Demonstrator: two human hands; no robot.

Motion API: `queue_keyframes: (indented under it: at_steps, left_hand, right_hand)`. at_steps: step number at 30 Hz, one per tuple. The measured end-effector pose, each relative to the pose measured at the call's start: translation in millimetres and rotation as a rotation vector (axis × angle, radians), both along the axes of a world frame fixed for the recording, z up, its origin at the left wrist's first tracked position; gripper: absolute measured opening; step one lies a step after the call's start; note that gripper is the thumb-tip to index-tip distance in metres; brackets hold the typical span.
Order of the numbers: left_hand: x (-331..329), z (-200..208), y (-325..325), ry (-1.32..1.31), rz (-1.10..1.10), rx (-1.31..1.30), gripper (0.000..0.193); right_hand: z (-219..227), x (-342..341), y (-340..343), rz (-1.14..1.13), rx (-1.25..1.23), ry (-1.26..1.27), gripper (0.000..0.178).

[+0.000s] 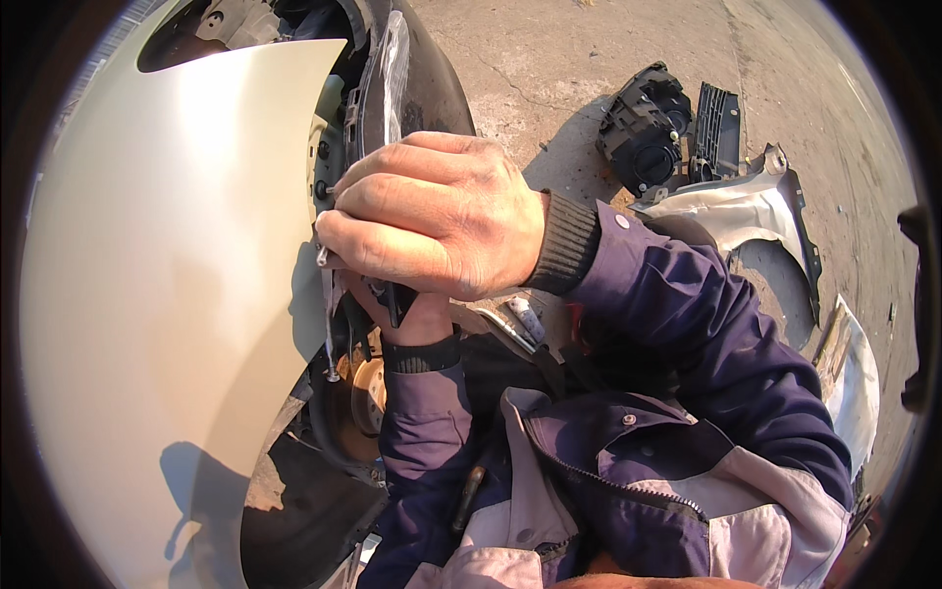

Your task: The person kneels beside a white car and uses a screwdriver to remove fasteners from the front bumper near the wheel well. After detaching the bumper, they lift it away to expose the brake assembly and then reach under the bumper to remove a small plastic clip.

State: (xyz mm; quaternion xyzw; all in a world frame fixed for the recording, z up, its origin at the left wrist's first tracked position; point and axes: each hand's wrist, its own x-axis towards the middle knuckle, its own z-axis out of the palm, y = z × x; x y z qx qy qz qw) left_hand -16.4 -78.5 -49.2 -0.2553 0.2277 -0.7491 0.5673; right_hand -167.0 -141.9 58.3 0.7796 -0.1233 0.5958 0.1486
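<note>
My right hand (pixel 422 211) is closed, its fingers curled at the gap between a pale car body panel (pixel 177 255) and a black bumper (pixel 437 83). A small metal end (pixel 322 257) pokes out by its fingertips; what it belongs to is hidden. Beneath, a thin metal rod (pixel 331 344) with a rounded tip hangs beside the panel's edge. My left hand (pixel 429 320) reaches up from below, largely covered by the right, and its fingers do not show. Between the hands juts a dark flat piece (pixel 395 304).
A brake disc (pixel 369 395) shows low in the wheel opening. On the concrete to the right lie a black headlight unit (pixel 643 133), a slatted black grille piece (pixel 716 133) and a detached silvery fender (pixel 741 211). Another pale panel (pixel 856 388) rests nearer me.
</note>
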Motion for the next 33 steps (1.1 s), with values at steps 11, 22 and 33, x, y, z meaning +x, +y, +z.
queue_keyframes:
  at_steps: [11, 22, 33]
  left_hand:
    - [-7.7, 12.5, -10.3, -2.607, 0.874, -0.062, 0.075]
    - [-19.0, 33.4, -13.8, -2.393, 0.821, -0.073, 0.063]
    - [-18.2, 28.1, -13.6, -1.557, 0.531, 0.092, 0.040]
  right_hand:
    - [20.1, -9.0, -16.7, -0.007, 0.175, 0.069, 0.024]
    - [31.5, -9.4, -33.3, 0.055, 0.233, 0.047, 0.018]
    - [46.7, -8.8, -24.1, 0.003, 0.249, 0.163, 0.022]
